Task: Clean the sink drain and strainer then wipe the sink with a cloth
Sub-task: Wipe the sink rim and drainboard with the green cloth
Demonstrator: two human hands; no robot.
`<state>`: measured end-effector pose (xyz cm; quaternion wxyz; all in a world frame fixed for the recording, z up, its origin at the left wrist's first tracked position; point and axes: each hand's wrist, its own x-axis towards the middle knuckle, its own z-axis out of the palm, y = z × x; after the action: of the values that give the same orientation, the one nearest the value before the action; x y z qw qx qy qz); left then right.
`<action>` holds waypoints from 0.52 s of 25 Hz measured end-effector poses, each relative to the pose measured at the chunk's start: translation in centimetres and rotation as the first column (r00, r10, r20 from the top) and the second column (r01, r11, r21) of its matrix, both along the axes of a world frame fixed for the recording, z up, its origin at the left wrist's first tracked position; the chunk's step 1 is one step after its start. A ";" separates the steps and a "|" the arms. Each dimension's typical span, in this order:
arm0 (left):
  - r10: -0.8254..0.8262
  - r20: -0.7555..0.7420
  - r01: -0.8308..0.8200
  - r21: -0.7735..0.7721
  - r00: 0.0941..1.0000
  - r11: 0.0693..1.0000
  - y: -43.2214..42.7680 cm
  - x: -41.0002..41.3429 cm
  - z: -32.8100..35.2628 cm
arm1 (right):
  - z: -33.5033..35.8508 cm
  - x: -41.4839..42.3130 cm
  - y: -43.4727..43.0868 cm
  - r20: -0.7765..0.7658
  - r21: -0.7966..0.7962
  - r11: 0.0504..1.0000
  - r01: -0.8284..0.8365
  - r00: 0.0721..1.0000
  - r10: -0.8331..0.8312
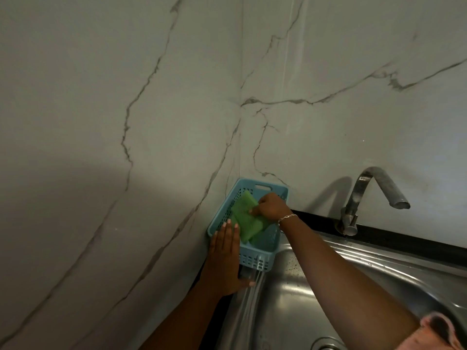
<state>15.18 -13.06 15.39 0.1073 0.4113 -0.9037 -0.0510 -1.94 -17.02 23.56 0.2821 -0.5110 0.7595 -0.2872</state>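
**Green scouring pad (pixel 246 218), far left corner of the sink (pixel 290 311).** The pad lies tilted in a blue perforated basket (pixel 262 258), on top of other green pads. It is judged light, soft, easily bent and probably wet, so it should be taken by an edge or corner between thumb and fingertips. That grip is already in place: the right hand (pixel 269 207), with a bracelet (pixel 288 218) at the wrist, pinches the pad's upper right edge.

The left hand (pixel 225 258) lies flat with straight fingers along the basket's left wall, its thumb reaching under the near end, steadying it. The two hands are apart, one on each side of the basket. The thin plastic basket probably flexes and would slide on wet steel. Streaks that look like water fall from its near end into the basin.

The drain (pixel 326 346) shows only partly at the near edge of the sink, untouched, and its strainer cannot be made out. The faucet (pixel 379 188) stands on the far rim. Pink fabric (pixel 434 332) sits at the lower right; cloth or sleeve, unclear.
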 end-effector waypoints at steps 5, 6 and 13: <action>-0.014 0.053 0.015 -0.010 0.999 1.000 0.3 0.1 0.7 | 2.2 -3.0 7.8 0.379 -0.221 0.947 0.232 0.915 -0.136; -0.018 0.066 0.018 -0.003 0.998 1.000 0.3 0.1 0.8 | 2.2 -3.7 9.7 0.342 -0.255 0.936 0.244 0.928 -0.149; 0.042 -0.061 -0.042 -0.010 0.997 0.999 0.5 -0.2 1.2 | -3.6 -8.0 21.4 0.106 -0.067 0.964 0.256 0.963 -0.248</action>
<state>15.00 -12.57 16.61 0.1380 0.4278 -0.8915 -0.0562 -9.93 4.40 19.95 0.2590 -0.4065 0.7916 -0.3756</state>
